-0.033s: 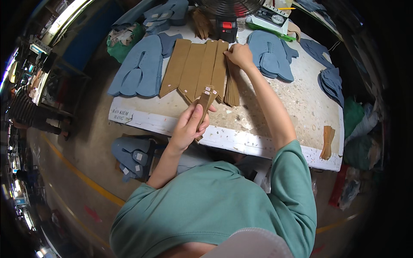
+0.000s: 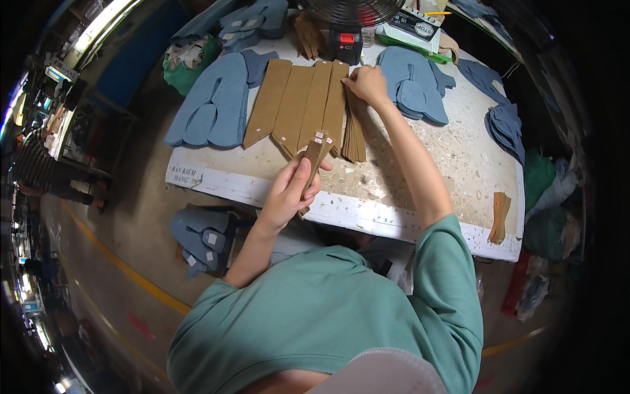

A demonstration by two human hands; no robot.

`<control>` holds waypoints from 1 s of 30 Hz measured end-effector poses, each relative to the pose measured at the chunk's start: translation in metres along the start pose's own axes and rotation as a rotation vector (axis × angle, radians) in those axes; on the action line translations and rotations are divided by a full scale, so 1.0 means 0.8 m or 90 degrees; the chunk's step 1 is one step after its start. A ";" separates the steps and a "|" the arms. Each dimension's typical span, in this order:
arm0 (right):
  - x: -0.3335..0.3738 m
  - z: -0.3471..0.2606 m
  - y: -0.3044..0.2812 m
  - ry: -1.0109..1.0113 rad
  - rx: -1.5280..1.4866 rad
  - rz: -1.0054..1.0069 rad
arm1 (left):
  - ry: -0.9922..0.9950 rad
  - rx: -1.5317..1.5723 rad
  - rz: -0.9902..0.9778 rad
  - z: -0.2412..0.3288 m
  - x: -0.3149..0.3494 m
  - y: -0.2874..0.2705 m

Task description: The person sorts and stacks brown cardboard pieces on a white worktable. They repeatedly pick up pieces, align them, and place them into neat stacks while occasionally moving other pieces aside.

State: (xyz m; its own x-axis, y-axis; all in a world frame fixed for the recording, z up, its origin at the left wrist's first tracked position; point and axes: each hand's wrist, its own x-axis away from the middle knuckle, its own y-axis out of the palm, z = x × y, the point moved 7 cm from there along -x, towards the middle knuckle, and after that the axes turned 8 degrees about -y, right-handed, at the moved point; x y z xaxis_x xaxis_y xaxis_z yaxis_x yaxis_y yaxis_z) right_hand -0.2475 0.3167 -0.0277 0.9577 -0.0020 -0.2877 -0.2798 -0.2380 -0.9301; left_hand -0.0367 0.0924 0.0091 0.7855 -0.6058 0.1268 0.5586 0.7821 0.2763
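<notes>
My left hand (image 2: 289, 190) is closed around a small bundle of narrow brown strips (image 2: 315, 152) with small pale labels at their upper ends, held over the table's near edge. At the far end of the laid-out brown pieces, my right hand (image 2: 367, 84) has thumb and forefinger pinched at the top of a brown strip (image 2: 336, 98); the exact grip is partly hidden. Fanned brown strips (image 2: 354, 138) lie just below that hand. To their left, several wider flat brown pieces (image 2: 295, 98) lie side by side with slanted near ends, some labelled.
Blue-grey cut pieces are stacked at the left (image 2: 205, 105) and right (image 2: 412, 88) of the white table (image 2: 420, 217). A black fan (image 2: 351, 13) stands at the back. Another brown bundle (image 2: 500, 217) lies near the right corner. Darker blue pieces (image 2: 505, 128) sit by the right edge.
</notes>
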 end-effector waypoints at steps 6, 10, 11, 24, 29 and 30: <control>0.015 0.017 -0.002 -0.028 0.001 0.035 | 0.011 -0.008 -0.031 -0.001 -0.012 0.014; 0.026 0.004 -0.024 -0.098 0.028 0.164 | -0.001 -0.017 -0.064 -0.002 -0.015 0.025; 0.035 -0.002 -0.038 -0.126 0.012 0.246 | -0.003 -0.008 -0.055 -0.002 -0.014 0.024; 0.154 -0.007 -0.021 0.070 -0.247 0.037 | 0.013 0.028 0.020 0.002 -0.017 -0.002; 0.147 -0.015 -0.014 0.108 -0.297 0.001 | -0.001 0.042 0.015 -0.007 -0.015 0.001; 0.146 -0.019 -0.016 0.102 -0.295 0.008 | -0.003 0.044 0.013 -0.008 -0.014 0.001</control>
State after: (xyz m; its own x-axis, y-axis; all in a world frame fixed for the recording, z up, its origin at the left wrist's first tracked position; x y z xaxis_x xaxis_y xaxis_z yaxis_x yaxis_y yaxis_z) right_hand -0.1311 0.3050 -0.0461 0.9630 -0.1476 -0.2255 -0.2666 -0.6439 -0.7171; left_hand -0.0436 0.1008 0.0019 0.7951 -0.5907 0.1370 0.5229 0.7823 0.3384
